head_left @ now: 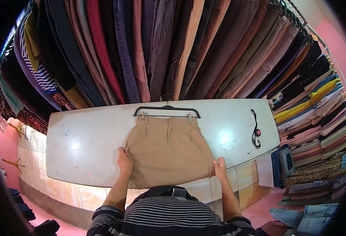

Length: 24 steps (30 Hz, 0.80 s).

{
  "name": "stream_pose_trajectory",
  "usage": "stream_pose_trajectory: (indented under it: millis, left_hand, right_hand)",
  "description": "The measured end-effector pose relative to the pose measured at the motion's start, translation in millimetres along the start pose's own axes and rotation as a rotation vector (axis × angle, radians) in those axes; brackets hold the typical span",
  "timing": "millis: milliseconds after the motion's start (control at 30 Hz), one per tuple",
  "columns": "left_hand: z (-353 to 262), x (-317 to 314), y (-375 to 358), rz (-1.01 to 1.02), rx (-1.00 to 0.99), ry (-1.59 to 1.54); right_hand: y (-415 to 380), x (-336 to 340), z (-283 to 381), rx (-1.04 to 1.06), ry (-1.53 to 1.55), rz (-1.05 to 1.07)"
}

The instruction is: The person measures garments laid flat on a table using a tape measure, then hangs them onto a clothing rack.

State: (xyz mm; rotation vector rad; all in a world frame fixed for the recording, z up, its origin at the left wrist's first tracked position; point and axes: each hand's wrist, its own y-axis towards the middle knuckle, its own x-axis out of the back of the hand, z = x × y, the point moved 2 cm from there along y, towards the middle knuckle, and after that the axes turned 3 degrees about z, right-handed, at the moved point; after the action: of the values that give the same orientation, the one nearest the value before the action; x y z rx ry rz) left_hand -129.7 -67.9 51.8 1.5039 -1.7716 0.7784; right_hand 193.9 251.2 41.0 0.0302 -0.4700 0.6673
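Note:
A tan skirt (168, 151) lies spread on the white table, its waistband at the far side and its hem hanging past the near edge. Two metal clips hold the waistband to a black hanger (167, 110). My left hand (125, 160) is closed on the skirt's left side edge, thumb on top. At the lower right side of the skirt, my right hand (219, 168) pinches the edge near the hem. The fabric between my hands looks mostly flat, with small pleats below the waistband.
On the white table (90, 129), a black cord with a red round piece (258, 133) lies at the right. Hanging trousers (137, 51) crowd the far side. More clothes (310, 118) hang at right, beside a blue-and-white plastic item (283, 165). Folded denim (306, 216) sits at lower right.

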Motion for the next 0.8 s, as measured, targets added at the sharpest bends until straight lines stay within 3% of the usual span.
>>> stream_pose_trajectory:
  millis: [67, 133, 200, 267, 300, 333, 400, 433, 467, 500, 533, 667, 767, 800]
  left_hand:
    - [2, 4, -3, 0.008, 0.008, -0.005]
    - [6, 5, -8, 0.022, 0.012, 0.001]
    - [4, -1, -12, -0.003, -0.052, 0.018]
    - [-6, 5, -14, 0.049, 0.029, 0.022]
    - [-8, 7, -14, 0.101, 0.111, 0.032]
    - [-4, -1, -15, 0.102, 0.112, 0.032]
    - [-2, -17, -17, -0.184, -0.312, 0.205]
    - [-6, -15, -19, -0.181, -0.316, 0.206]
    - [-19, -14, -22, 0.019, -0.449, 0.263]
    - [-27, -16, -25, 0.221, -0.579, 0.316]
    - [-25, -17, -24, 0.226, -0.582, 0.314]
    - [-18, -19, -22, 0.284, -0.534, 0.337]
    - [-29, -26, -22, 0.264, -0.477, 0.327]
    - [-32, -28, -24, 0.236, -0.441, 0.325]
  right_hand:
    - [4, 7, 12, -0.061, 0.072, -0.045]
    - [2, 4, 12, 0.047, -0.243, -0.119]
    - [-2, -7, 12, -0.066, -0.427, -0.044]
    - [-3, -24, 29, 0.167, -0.742, -0.238]
    - [-1, -31, 40, 0.053, -0.676, -0.178]
    - [2, -43, 56, 0.172, -0.639, -0.195]
    - [7, -72, 72, 0.379, -0.609, -0.195]
    - [8, -85, 74, 0.469, -0.62, -0.177]
    - [10, -90, 71, 0.465, -0.621, -0.181]
    - [12, -98, 68, 0.463, -0.794, -0.02]
    - [13, -103, 63, 0.454, -0.964, 0.147]
    - [18, -99, 63, 0.44, -0.917, 0.098]
    - [28, -101, 77, 0.314, -0.906, 0.161]
    - [33, -105, 87, 0.308, -0.834, 0.057]
